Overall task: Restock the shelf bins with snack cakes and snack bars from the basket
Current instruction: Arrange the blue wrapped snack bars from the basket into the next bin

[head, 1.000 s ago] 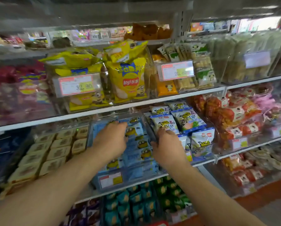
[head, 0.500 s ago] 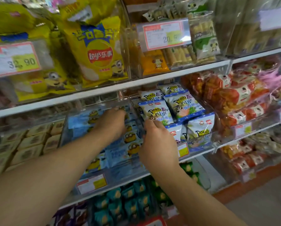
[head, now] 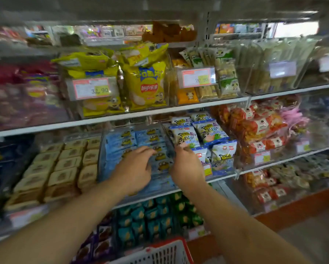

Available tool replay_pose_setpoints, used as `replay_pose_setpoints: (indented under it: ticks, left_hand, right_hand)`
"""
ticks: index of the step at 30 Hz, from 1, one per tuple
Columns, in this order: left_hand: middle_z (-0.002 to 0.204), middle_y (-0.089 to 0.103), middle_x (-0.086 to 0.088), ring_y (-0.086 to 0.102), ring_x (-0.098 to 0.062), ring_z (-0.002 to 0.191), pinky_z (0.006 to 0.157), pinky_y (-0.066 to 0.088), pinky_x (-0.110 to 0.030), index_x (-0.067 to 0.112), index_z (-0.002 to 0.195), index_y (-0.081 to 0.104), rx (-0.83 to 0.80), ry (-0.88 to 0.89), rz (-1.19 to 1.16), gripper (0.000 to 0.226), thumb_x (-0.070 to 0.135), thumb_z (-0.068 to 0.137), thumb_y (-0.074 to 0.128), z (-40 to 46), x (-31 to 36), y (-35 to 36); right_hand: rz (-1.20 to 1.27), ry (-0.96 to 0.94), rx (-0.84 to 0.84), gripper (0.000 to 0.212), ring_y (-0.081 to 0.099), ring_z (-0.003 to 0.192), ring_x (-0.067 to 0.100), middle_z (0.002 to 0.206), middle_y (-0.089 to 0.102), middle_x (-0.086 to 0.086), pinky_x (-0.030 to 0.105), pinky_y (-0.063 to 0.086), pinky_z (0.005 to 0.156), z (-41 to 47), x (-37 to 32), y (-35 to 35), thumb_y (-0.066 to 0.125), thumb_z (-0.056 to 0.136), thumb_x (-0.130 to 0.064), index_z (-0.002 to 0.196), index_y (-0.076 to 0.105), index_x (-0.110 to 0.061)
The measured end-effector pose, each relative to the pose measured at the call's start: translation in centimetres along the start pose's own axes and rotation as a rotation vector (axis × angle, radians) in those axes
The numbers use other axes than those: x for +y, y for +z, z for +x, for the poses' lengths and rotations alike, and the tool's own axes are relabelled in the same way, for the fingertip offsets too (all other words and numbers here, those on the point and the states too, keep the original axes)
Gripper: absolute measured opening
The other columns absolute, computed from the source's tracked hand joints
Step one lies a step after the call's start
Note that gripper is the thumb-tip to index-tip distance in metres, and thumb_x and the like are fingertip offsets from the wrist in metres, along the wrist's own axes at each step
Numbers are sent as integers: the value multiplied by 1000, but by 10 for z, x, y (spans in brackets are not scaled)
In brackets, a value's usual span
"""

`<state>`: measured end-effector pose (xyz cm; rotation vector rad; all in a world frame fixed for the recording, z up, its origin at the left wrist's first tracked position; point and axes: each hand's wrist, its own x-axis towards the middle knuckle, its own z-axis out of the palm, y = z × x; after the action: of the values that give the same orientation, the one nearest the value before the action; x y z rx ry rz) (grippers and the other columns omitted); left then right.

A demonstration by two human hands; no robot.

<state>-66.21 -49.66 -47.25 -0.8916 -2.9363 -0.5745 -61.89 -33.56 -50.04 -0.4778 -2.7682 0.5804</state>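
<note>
A clear shelf bin (head: 102, 159) on the middle shelf holds rows of blue snack packs (head: 121, 141) with yellow cartoon figures. My left hand (head: 135, 168) hovers over the front rows, its fingers loosely spread and reaching onto the packs. My right hand (head: 186, 166) lies at the clear wall between this bin and the neighbouring bin of white-and-blue snack bags (head: 186, 136); its fingertips touch the lowest bag's edge. Neither hand holds a pack. The red and white basket (head: 160, 252) shows at the bottom edge, its contents hidden.
Beige snack cakes (head: 64, 164) fill the bin to the left, and orange-red packs (head: 255, 130) the bin to the right. Yellow chip bags (head: 146, 82) stand on the shelf above, with teal and green packs (head: 150, 216) below. An orange floor strip (head: 293, 208) runs along the shelf base.
The view has pulled back and tipped, bringing the basket rim into sight. Both hands stay over the blue-pack bin, and the left hand has drawn slightly nearer the front rows.
</note>
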Motion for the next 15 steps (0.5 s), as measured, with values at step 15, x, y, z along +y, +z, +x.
replay_pose_setpoints:
  ticks: [15]
  left_hand:
    - [139,49,3,49,-20,129,100,45,-33,24,143,51,-159,-270,-36,43,20,100,56,-259,-142,120]
  right_hand:
    - [-63,-122,-524,35,57,111,30,137,46,9,41,52,82,-223,-26,161,51,101,-13,136,47,-14]
